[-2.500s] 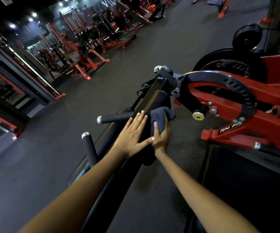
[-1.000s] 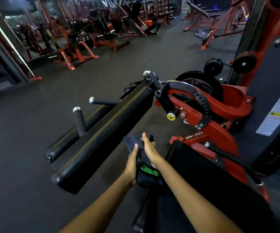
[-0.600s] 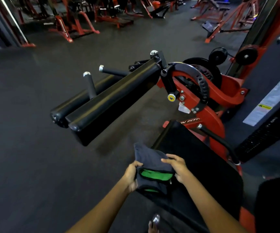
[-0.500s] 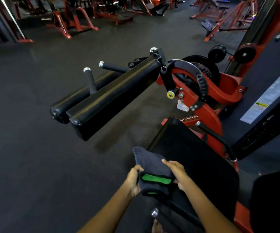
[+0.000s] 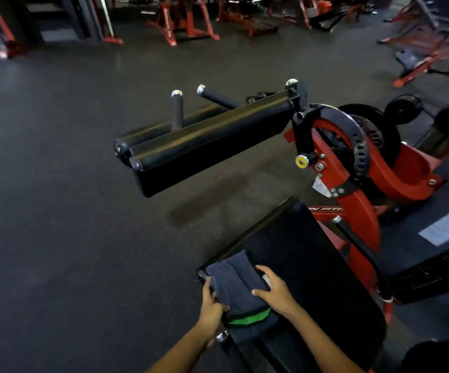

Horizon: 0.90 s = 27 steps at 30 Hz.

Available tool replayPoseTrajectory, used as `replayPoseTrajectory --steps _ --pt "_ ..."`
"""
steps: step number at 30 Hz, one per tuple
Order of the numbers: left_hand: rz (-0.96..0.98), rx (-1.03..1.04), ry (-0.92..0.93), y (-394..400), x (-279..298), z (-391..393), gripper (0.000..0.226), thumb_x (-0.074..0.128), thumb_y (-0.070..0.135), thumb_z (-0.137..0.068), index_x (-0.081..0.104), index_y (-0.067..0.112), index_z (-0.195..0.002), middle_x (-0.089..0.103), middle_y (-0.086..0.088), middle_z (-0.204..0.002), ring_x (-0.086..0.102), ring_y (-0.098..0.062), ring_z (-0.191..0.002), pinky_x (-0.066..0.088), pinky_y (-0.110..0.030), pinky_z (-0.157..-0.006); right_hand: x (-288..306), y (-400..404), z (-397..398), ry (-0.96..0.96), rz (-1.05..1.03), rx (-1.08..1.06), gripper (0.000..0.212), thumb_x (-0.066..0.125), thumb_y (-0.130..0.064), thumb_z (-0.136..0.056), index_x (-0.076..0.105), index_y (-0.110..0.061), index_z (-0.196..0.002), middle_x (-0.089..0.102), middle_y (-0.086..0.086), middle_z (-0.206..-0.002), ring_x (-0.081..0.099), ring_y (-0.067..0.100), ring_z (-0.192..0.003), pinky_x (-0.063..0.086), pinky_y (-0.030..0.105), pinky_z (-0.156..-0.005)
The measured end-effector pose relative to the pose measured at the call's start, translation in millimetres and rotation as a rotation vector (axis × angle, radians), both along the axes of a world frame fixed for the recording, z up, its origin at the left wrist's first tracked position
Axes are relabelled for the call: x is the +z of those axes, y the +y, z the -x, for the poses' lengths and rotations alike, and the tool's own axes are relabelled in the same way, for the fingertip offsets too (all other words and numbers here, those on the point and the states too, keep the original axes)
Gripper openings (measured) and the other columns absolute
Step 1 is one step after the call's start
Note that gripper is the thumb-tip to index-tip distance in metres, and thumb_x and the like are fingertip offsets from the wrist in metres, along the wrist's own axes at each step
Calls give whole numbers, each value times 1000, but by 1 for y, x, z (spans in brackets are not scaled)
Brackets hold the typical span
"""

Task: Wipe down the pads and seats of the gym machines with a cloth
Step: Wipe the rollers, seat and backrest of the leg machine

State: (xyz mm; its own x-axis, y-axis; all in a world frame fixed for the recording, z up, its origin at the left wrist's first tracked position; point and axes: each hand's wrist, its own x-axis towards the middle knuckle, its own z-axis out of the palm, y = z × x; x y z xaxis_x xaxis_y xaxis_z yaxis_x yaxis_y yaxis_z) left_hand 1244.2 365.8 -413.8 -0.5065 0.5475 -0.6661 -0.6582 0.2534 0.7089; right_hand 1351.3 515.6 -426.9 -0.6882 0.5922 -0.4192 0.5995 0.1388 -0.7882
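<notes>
**On the seat's near-left corner: one wiping cloth, folded**

At the near-left corner of the black seat pad point(image 5: 312, 267) we find the cloth point(image 5: 238, 282), dark grey with a green-trimmed edge toward us, lying flat on the vinyl. Our left hand point(image 5: 211, 309) pinches its left edge, fingers curled. Our right hand point(image 5: 274, 290) rests on its right side, fingers spread and fairly straight, pressing it down.

Handling, as we judge it: light, soft, limp; it will bunch or slide on smooth upholstery unless pinned. Best taken flat under the palm, with one edge held to stop creeping. Not fragile.

Seat pad: firm, fixed, likely slick.

Also noted: long black roller pads point(image 5: 209, 138) beyond, on the red machine frame point(image 5: 358, 208); rubber floor point(image 5: 69, 211).
</notes>
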Motion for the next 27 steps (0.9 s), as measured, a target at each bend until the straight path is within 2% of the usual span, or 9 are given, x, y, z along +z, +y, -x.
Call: replayPoseTrajectory --steps 2,6,9,11,13,15,18,23,27 --pt "29 12 56 9 -8 -11 73 34 -27 -84 31 16 -142 39 -3 -133 42 -18 -115 49 -18 -70 -11 13 -4 -37 -75 127 69 68 -10 -85 36 -25 -144 45 2 -143 41 18 -133 38 26 -106" --pt "126 -44 167 18 -32 -21 65 41 -21 -85 41 16 -138 33 -1 -150 37 -21 -133 40 -35 -106 -23 26 -8 -65 -260 228 61 60 -13 -91 35 -24 -146 43 0 -144 44 19 -130 37 30 -105" --pt "150 -60 152 21 -33 -28 60 44 -19 -87 39 9 -140 39 3 -141 45 -24 -126 42 -35 -101 -41 36 -11 -108 -249 246 60 58 -6 -91 36 -20 -145 43 10 -138 47 26 -125 38 30 -100" --pt "146 -88 168 20 -34 -30 58 43 -18 -88 39 9 -139 39 2 -140 45 -24 -125 42 -34 -100 -50 33 -7 -180 -286 224 59 58 -9 -91 36 -20 -145 38 12 -138 48 31 -122 41 36 -98" --pt "194 -164 243 17 -38 -26 60 44 -18 -86 37 7 -140 28 -1 -149 34 -25 -136 38 -35 -106 -51 26 4 -268 -470 196 58 57 -27 -93 33 -24 -146 29 12 -146 40 34 -127 39 45 -98" --pt "247 -232 324 14 -42 -23 63 49 -14 -85 34 7 -143 19 -5 -156 26 -24 -141 31 -34 -112 -50 14 20 -313 -583 287 64 48 -53 -92 24 -35 -149 14 11 -156 24 37 -137 31 52 -103" --pt "318 -274 435 11 -49 -15 64 52 -6 -88 27 5 -146 16 -9 -158 21 -23 -144 22 -27 -113 -63 -10 39 -431 -511 492 78 41 -72 -85 5 -46 -149 -13 2 -160 -4 41 -144 14 64 -107" --pt "398 -441 640 10 -65 10 74 55 3 -90 14 6 -150 5 -6 -160 8 -19 -147 12 -25 -117 -79 -6 58 -547 -675 478 63 29 -58 -96 -5 -45 -148 -13 -2 -160 -8 43 -143 12 71 -105" --pt "513 -653 803 13 -75 30 79 54 20 -93 2 11 -152 -7 -2 -160 -2 -21 -148 7 -38 -119 -80 33 92 -537 -610 261 60 32 -55 -97 6 -44 -150 -7 -1 -161 -1 45 -142 17 69 -105"
